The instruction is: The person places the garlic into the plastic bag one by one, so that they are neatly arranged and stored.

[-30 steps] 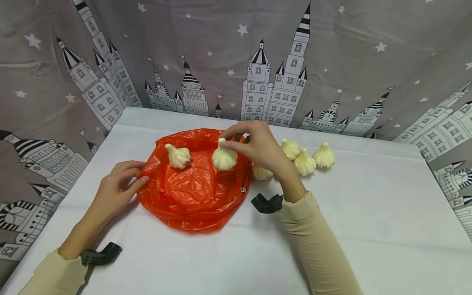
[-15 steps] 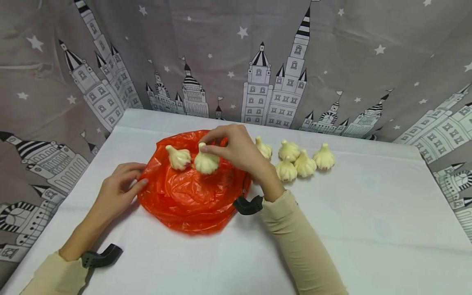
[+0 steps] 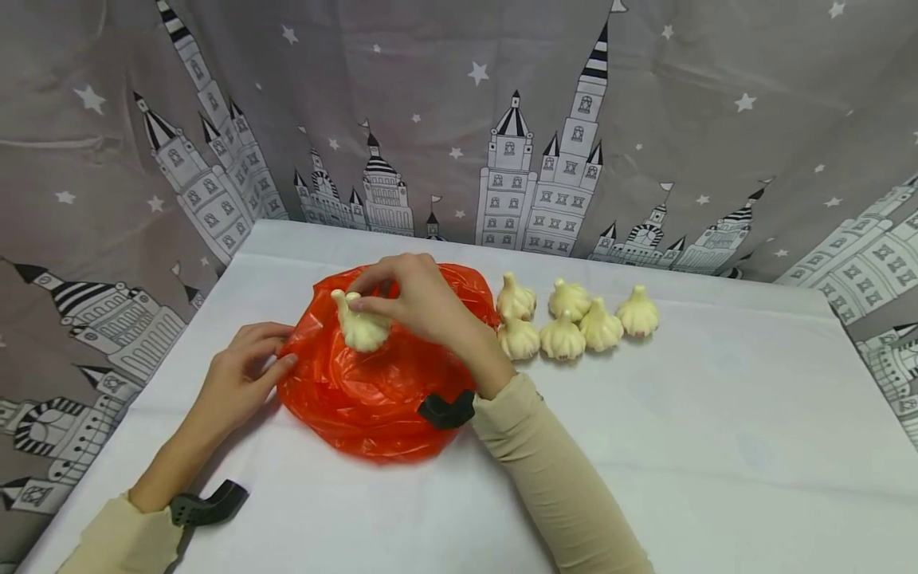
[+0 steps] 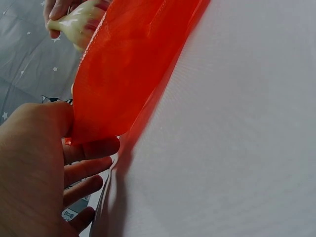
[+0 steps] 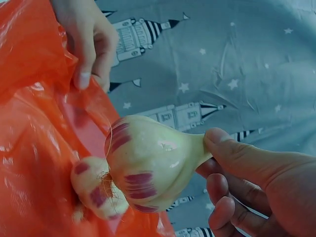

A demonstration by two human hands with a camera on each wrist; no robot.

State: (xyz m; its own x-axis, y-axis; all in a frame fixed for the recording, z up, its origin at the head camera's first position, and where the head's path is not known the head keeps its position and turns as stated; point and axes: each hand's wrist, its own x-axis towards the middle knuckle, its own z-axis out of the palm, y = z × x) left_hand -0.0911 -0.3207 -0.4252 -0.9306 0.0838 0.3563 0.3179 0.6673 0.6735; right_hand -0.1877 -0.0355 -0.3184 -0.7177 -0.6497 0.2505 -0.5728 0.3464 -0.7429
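My right hand (image 3: pixel 423 299) pinches a cream garlic bulb (image 3: pixel 369 332) by its neck, above the red plastic bag (image 3: pixel 358 426). Purple streaks and a root tuft show on that bulb's underside in the right wrist view. Behind it, a second garlic bulb (image 5: pixel 94 185) lies in the bag, mostly covered by the held one in the head view. On the left, my left hand (image 3: pixel 240 379) pinches the bag's rim between thumb and forefinger. The other left fingers, in the left wrist view, reach past the outside of the red film (image 4: pixel 128 64).
Several loose garlic bulbs (image 3: pixel 562 339) stand grouped on the white tablecloth (image 3: pixel 717 430), just right of the bag. A grey curtain (image 3: pixel 430 96) printed with castles and stars rises behind the table. Each wrist carries a black curved mount (image 3: pixel 209 504).
My right hand has carried the garlic bulb leftward across the bag to the bulb inside it. My left hand keeps its hold on the rim. More of the loose bulbs show now.
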